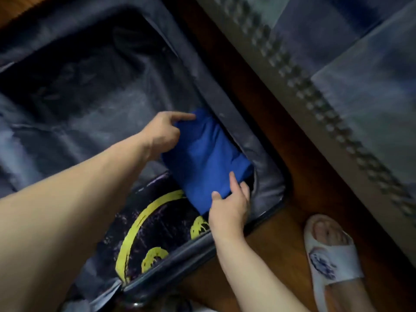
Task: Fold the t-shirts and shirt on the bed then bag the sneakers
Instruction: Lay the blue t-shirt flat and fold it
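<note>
— Suitcase (67, 91) lying open on the brown wooden floor (281, 255), grey lining all crumpled inside. Blurry view, mind.

— And in it? Folded blue t-shirt (202, 158), tucked against the suitcase's right edge, near the lower right corner.

— Held at both ends. Left hand (162, 134) at the far end, index finger stretched out flat along the top fold, other fingers curled in against the cloth.

— Right hand (229, 206) at the near corner: thumb laid on top of the fabric, fingers pressed close together and wrapped round the edge. Pinching it, plainly.

— Beneath and just beside the blue one? Black garment (157, 233) with a yellow printed ring and yellow smiley faces, lying along the suitcase's near edge; blue t-shirt overlapping its upper part.

— Outside the case, on the floor to the right: foot in a white slipper (331, 260) with a blue emblem on the strap.

— Further right, bed edge (304, 91) with a row of studs, blue and grey bedding (371, 86) above it. Well apart from the hands.
</note>
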The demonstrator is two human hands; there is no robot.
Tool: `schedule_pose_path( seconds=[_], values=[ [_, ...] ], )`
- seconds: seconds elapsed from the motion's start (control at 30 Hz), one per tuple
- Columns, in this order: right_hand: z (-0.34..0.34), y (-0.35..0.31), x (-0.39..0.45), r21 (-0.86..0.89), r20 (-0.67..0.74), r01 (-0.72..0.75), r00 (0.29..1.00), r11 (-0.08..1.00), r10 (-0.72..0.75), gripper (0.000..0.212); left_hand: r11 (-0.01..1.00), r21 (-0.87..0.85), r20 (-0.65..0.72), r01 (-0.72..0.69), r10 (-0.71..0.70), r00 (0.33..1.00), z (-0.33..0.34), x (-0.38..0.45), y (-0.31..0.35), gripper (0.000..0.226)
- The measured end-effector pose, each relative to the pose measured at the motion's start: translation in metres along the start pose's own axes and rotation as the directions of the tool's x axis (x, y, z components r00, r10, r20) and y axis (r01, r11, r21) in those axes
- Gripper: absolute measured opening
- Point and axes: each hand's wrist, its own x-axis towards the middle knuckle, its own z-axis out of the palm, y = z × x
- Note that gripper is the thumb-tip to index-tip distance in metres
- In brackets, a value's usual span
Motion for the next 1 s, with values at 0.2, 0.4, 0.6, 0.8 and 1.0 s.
schedule_pose_path(
  seconds=[0.2, 0.4, 0.6, 0.8, 1.0],
  values=[
    [0.000, -0.001, -0.011, -0.221, -0.006, -0.131, 0.991, 0.966, 0.133, 0.075, 0.884, 0.441, 0.158, -0.157, 0.096, 0.983, 0.021, 0.010, -0.019, 0.069],
    [-0.002, -0.038, -0.023, -0.501, 0.039, -0.088, 0.992, 0.861, 0.124, 0.082, 0.818, 0.571, 0.144, -0.068, -0.019, 0.989, 0.043, -0.031, -0.039, 0.075],
    [0.005, -0.028, 0.015, -0.763, 0.502, 0.582, 0.807, 0.280, -0.310, 0.083, 0.912, 0.410, 0.103, -0.015, -0.030, 0.994, 0.039, -0.020, -0.054, 0.063],
    [-0.010, -0.032, 0.045, -0.755, 0.621, 0.656, 0.721, 0.013, -0.307, 0.079, 0.933, 0.351, -0.006, -0.073, 0.080, 0.997, 0.042, -0.021, -0.060, 0.056],
    [-0.005, -0.052, 0.085, -0.655, 0.726, 0.753, 0.603, -0.063, -0.329, 0.077, 0.918, 0.371, 0.090, -0.140, 0.114, 0.989, 0.034, -0.020, -0.063, 0.053]
  ],
)
